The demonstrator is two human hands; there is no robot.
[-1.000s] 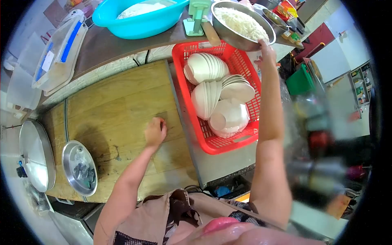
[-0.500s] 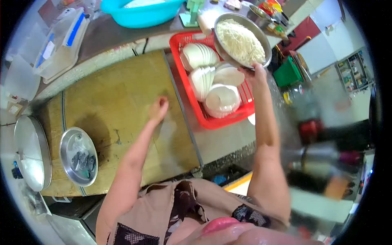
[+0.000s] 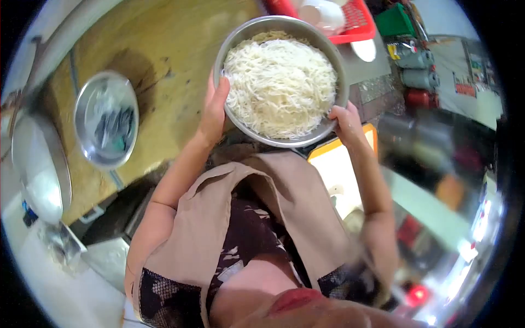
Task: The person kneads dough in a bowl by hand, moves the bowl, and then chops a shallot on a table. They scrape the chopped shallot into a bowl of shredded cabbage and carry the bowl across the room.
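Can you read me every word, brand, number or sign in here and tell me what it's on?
No text can be read.
Red marks on the pale surface at far right: too small and blurred to read.
Yellow item beside the green bin: too blurred to tell whether it has print.
Metal bowl and red basket: no writing shows.

One steel bowl (image 3: 278,142), one metal dish (image 3: 79,119), one red basket (image 3: 358,24)
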